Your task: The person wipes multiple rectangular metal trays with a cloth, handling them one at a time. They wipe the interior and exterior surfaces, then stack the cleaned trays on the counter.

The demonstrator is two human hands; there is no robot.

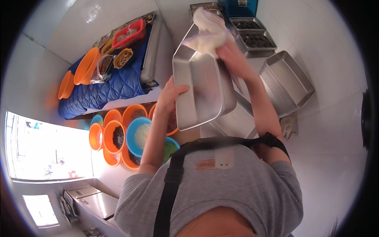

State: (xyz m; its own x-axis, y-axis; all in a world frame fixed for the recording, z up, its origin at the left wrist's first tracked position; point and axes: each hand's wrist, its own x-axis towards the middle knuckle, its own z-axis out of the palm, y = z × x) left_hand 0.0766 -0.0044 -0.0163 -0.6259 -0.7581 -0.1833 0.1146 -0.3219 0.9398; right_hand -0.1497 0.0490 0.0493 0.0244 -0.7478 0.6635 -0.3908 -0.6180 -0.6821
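Note:
A deep rectangular stainless steel pan (204, 89) is held up in front of me, tilted, its open side towards me. My left hand (171, 93) grips its left rim, with the thumb on the inner wall. My right hand (229, 54) holds a white cloth (211, 32) with a purple edge at the pan's far end; the cloth covers part of that end and hides some of my fingers. Beneath the pan, on the steel worktop, lies a shallow metal tray (237, 118). To the right leans a tall stack of nested steel pans (285, 81).
Two trays of dark round pieces (257, 40) stand at the back right. Orange and blue basins (139, 136) with food crowd the lower left. A blue quilted cover (118, 86) carries orange bowls and a red basket (129, 34). A crumpled cloth (287, 126) lies near the stack.

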